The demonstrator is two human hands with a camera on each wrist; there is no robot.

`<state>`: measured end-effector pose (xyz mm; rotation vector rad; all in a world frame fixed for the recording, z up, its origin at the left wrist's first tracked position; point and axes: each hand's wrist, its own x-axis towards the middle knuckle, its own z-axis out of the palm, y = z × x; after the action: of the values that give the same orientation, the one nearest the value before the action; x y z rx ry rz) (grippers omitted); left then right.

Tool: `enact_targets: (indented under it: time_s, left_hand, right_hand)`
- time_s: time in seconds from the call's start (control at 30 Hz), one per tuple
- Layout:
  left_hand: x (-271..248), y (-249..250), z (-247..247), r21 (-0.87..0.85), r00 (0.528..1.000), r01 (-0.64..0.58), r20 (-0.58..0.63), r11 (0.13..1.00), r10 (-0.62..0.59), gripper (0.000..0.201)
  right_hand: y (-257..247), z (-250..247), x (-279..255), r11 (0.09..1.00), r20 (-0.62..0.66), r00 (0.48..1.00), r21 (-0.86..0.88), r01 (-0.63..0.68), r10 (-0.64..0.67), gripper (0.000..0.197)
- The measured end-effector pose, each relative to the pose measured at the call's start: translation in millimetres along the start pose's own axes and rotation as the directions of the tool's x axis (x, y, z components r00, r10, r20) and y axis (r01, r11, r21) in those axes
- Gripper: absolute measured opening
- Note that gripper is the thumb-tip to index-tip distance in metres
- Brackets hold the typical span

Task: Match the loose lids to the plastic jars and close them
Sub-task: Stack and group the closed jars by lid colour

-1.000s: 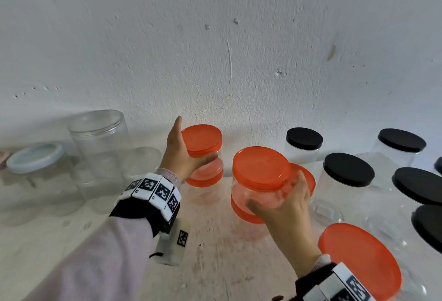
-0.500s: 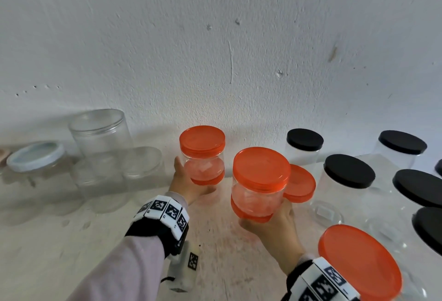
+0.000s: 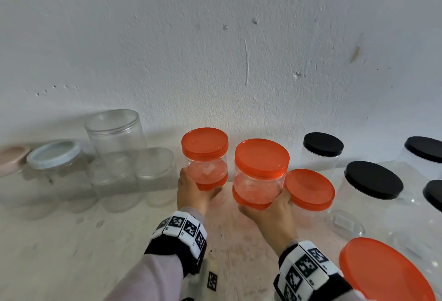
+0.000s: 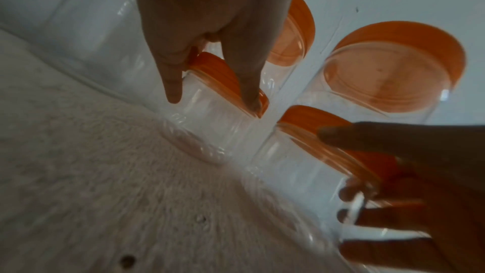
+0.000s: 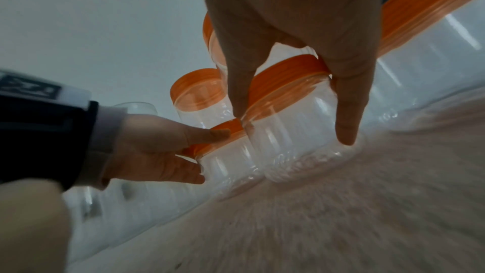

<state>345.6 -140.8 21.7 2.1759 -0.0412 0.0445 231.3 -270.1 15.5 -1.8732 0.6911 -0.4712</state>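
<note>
Two stacks of round clear plastic jars with orange lids are held on the rough pale desk [image 3: 71, 253].

The left stack [image 3: 205, 159] is gripped low by the left hand [image 3: 193, 195], fingers curled round it. The right stack [image 3: 260, 174] is gripped by the right hand [image 3: 270, 217]. Half a second ago both hands were slightly higher. Smooth black-lidded jars [image 3: 373, 193] stand at the right.

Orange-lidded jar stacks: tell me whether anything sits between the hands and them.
Nothing does. The left hand already grips the left orange-lidded stack at its lower jar, and the right hand grips the right stack likewise.
</note>
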Motion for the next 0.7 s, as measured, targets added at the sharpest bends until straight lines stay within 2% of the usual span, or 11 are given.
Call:
enact_targets:
  time_s: [0.2, 0.37, 0.7]
  left_hand:
    - [-2.4, -0.9, 4.1, -0.094, 0.998, 0.024, -0.057, 0.995, -0.029, 0.096]
    - [2.4, -1.2, 3.9, -0.073, 0.994, 0.047, -0.093, 0.996, -0.053, 0.095]
    - [8.3, 0.7, 3.5, -0.05, 0.986, 0.074, -0.146, 0.996, -0.081, 0.081]
  right_hand:
    - [-20.5, 20.1, 29.2, 0.998, 0.004, 1.0, -0.066, -0.002, 0.002, 0.096]
    - [-23.2, 31.8, 47.2, 0.998, 0.033, 0.999, -0.057, -0.013, 0.015, 0.095]
    - [-23.3, 49.8, 67.6, 0.998, 0.059, 0.998, -0.065, 0.005, -0.001, 0.092]
